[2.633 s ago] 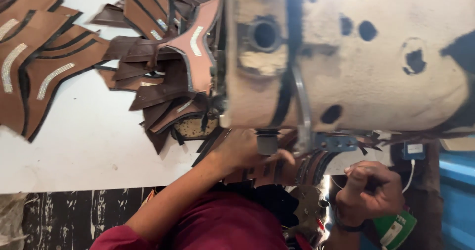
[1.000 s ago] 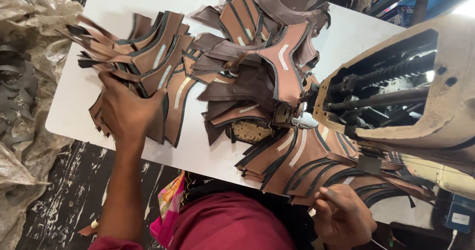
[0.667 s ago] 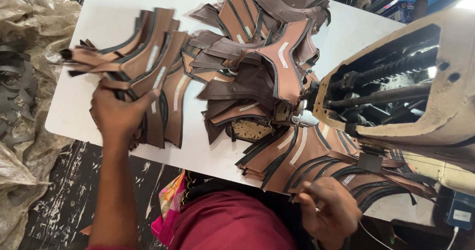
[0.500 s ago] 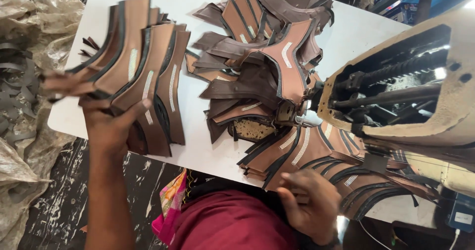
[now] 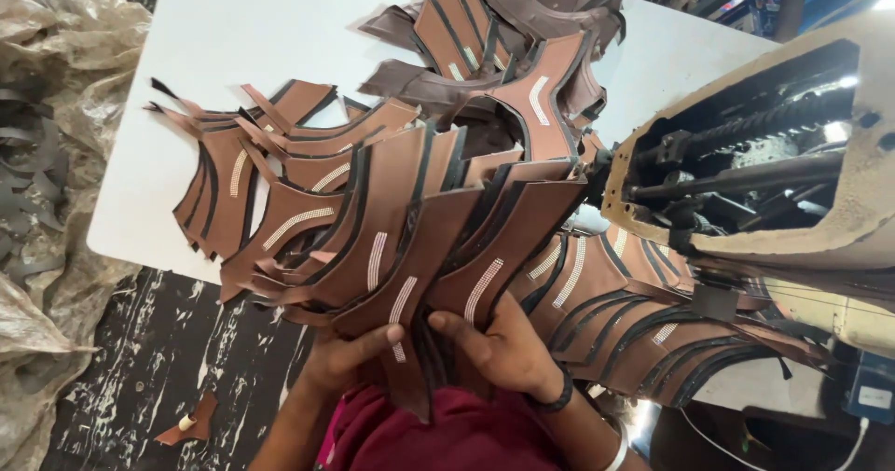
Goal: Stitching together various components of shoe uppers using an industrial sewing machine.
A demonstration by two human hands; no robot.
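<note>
Seen from above, both hands grip one fanned bundle of brown leather pieces (image 5: 410, 247) at its lower end, just over the person's red shirt (image 5: 447, 434) and the near edge of the white table (image 5: 233, 33). Left hand (image 5: 350, 359): fingers closed round the bundle's left side, thumb across the front. Right hand (image 5: 508, 350): closed on the right side, thumb pressed to the front piece; a dark band sits at its wrist. Each piece is curved, edged in black and carries a short pale stitched strip.

Step in hand, as judged: gathering and squaring the cut pieces into a single stack. The fan is wide and uneven, so the next move would call for tapping or sliding the edges into line while keeping the grip firm enough that no piece slips out.

Counts: two hands; one held bundle, about eight pieces showing in front, the exact number hidden by overlap; one loose spread (image 5: 252, 163) on the table to the left, touching the bundle; one heap (image 5: 522, 51) farther back; one row (image 5: 643, 322) under the sewing machine (image 5: 774, 163), which is tipped back with its underside exposed. One scrap (image 5: 186, 424) lies on the dark floor, and crumpled plastic sheeting (image 5: 56, 154) lies at the left.
</note>
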